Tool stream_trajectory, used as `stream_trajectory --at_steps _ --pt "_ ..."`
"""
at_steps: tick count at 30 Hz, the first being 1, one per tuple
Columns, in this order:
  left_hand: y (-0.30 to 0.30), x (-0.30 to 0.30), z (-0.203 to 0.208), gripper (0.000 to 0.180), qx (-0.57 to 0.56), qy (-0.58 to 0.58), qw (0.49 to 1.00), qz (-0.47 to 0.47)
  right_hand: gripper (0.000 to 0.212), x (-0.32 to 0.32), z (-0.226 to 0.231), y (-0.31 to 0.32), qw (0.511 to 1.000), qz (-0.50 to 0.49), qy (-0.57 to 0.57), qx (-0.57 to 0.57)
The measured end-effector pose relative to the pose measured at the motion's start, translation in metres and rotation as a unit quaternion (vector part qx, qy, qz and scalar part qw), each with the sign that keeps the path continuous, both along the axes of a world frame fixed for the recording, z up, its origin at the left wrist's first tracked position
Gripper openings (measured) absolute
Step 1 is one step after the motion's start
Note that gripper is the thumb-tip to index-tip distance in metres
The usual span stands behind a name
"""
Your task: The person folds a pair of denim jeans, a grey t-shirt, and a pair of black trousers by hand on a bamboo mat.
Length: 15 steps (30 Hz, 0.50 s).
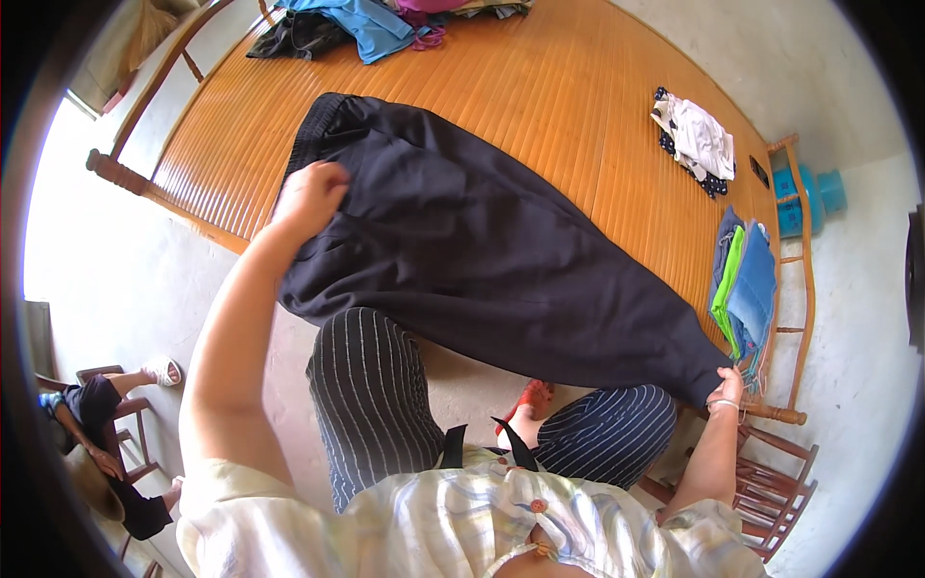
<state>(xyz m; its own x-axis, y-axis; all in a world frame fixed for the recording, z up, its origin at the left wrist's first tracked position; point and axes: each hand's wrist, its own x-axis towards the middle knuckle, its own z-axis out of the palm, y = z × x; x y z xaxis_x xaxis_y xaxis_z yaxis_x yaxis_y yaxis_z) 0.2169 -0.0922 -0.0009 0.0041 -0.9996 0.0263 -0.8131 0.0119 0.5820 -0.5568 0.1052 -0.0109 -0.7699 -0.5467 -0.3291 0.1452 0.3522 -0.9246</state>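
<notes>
A pair of black trousers (462, 222) with an elastic waistband (323, 120) lies lengthwise across the bamboo-slat bed (568, 106), its near edge over my lap. My left hand (310, 197) is on the trousers just below the waistband, fingers curled in. Whether it pinches any cloth there is hidden. At the far right end, my right hand (727, 387) grips the leg's hem between thumb and fingers. The leg runs fairly straight between the hands, with soft creases near the waist.
Folded blue, green and grey clothes (747, 289) stack beside my right hand. A white and dotted garment (696, 140) and a phone (759, 171) lie farther back. Loose clothes (371, 24) pile at the far edge. Wooden rails (805, 279) bound the bed. Another person (96, 414) sits at left.
</notes>
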Motion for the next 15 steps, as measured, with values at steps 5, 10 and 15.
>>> stream_trajectory --at_steps 5,10,15 --pt "-0.050 -0.053 -0.033 0.044 -0.117 -0.044 0.988 -0.088 0.052 0.004 0.011 0.006 0.999 0.031 -0.035 -0.019" --pt "-0.034 -0.046 -0.010 0.024 -0.078 -0.149 0.968 -0.186 0.036 -0.029 0.022 0.011 0.995 -0.041 -0.025 -0.084" --pt "0.041 -0.001 0.044 0.015 0.008 -0.102 0.968 -0.229 0.027 -0.027 -0.013 0.028 0.995 -0.071 -0.034 -0.058"
